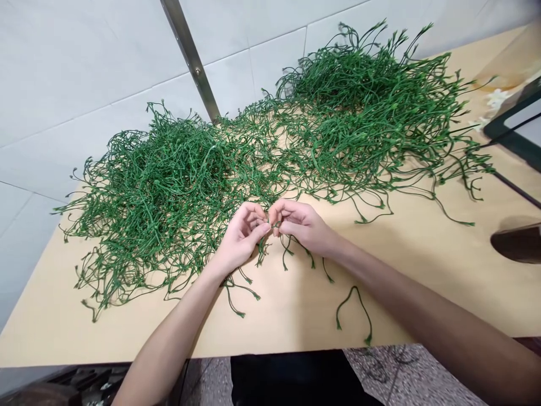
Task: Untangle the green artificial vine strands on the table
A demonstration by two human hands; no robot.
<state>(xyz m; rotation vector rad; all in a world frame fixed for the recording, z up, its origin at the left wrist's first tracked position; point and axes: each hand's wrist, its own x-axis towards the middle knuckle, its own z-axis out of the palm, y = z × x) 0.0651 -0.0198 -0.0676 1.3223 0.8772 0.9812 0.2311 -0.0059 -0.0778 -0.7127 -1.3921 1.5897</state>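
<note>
My left hand (246, 232) and my right hand (298, 221) meet at the near edge of a spread of green strands. Each has thumb and fingertips pinched on a thin green strand (275, 225) between them. Its ends are hard to tell from the strands around it. Thin strands with small tufted tips fill a left heap (169, 169) and a taller right heap (359, 101). One bent strand (355, 290) lies apart near the table's front edge, left of my right forearm.
The light wooden table (270, 332) stands against a tiled wall (105, 51) with a metal strip (190, 56). At the right are a dark-framed object (518, 127), white flower-like pieces (497, 98) and a dark round opening (518, 243).
</note>
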